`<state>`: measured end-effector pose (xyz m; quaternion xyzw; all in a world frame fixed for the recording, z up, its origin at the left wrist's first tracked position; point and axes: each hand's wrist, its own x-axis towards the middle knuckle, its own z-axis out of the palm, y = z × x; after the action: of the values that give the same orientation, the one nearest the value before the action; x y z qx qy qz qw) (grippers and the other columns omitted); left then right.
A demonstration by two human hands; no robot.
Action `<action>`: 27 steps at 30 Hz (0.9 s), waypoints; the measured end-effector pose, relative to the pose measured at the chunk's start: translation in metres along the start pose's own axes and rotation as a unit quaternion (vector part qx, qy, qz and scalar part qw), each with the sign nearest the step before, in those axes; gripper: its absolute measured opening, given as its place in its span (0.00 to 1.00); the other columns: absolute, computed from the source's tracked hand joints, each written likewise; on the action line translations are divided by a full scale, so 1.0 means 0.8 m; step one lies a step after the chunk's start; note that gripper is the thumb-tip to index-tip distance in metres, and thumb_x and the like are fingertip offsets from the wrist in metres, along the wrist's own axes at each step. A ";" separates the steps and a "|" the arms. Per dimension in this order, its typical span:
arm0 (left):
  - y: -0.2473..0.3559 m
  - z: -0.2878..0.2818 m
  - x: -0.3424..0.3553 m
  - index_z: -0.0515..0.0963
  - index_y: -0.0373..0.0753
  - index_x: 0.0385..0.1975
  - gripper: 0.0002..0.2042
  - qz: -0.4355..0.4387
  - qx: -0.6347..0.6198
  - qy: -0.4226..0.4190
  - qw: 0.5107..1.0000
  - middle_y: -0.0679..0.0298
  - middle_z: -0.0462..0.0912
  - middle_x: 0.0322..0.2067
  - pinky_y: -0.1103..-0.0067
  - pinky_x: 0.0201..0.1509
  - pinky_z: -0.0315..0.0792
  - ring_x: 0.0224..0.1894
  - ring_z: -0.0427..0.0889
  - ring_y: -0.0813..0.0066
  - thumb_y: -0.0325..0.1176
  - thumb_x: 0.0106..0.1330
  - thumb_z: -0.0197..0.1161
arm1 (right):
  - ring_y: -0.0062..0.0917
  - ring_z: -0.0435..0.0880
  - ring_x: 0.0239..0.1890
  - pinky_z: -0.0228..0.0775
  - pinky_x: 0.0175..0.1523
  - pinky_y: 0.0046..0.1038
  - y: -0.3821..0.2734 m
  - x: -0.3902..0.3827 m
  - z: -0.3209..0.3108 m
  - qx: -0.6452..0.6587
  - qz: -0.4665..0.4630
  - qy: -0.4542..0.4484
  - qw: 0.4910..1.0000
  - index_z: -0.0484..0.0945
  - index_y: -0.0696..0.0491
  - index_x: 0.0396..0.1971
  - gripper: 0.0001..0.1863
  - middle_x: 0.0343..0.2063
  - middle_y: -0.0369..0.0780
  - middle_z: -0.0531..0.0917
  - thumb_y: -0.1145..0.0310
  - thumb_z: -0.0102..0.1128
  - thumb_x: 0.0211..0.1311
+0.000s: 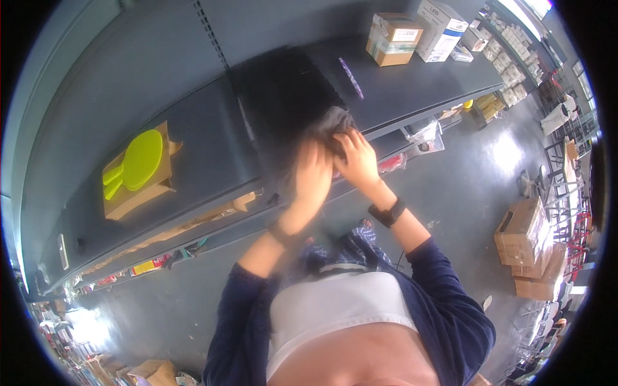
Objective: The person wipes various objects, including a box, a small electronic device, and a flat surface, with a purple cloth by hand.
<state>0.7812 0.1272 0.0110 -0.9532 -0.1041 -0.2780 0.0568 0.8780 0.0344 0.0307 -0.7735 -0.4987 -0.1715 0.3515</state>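
In the head view, we see crumpled grey material near the front edge of the worktop, just beyond the left grip and touching the right grip's bent fingers. The left grip is blurred, and we cannot tell whether either one grasps the material or only presses it.

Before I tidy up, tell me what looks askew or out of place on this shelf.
The purple patterned stick lies loose and slantwise, apart from the boxes. The lime-green paddles lie on an opened cardboard box whose flaps stick out untidily.
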 end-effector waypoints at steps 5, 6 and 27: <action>0.060 0.078 0.053 0.70 0.31 0.46 0.18 -0.016 -0.032 0.027 0.999 0.53 0.71 0.48 0.68 0.64 0.55 0.55 0.64 0.63 0.32 0.55 0.51 | 0.42 0.71 0.48 0.65 0.51 0.36 0.072 0.002 -0.032 -0.050 0.008 0.012 0.999 0.69 0.55 0.42 0.22 0.41 0.48 0.73 0.72 0.55 0.41; 0.075 0.074 0.069 0.70 0.31 0.46 0.18 -0.002 -0.011 0.027 1.000 0.53 0.71 0.47 0.68 0.63 0.55 0.55 0.65 0.63 0.32 0.56 0.50 | 0.42 0.70 0.48 0.65 0.52 0.36 0.088 0.003 -0.042 -0.057 0.016 0.014 0.998 0.69 0.55 0.42 0.22 0.41 0.48 0.73 0.72 0.54 0.41; 0.144 0.041 0.086 0.75 0.33 0.37 0.13 -0.164 0.020 0.062 0.984 0.52 0.74 0.43 0.63 0.60 0.58 0.53 0.67 0.59 0.32 0.55 0.52 | 0.38 0.71 0.49 0.64 0.55 0.33 0.154 0.019 -0.066 0.078 -0.125 -0.055 0.988 0.72 0.57 0.43 0.20 0.41 0.46 0.75 0.72 0.51 0.45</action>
<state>0.8812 0.0320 0.0147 -0.9027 -0.2609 -0.3402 0.0361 0.9989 -0.0252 0.0308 -0.6838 -0.6214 -0.1322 0.3589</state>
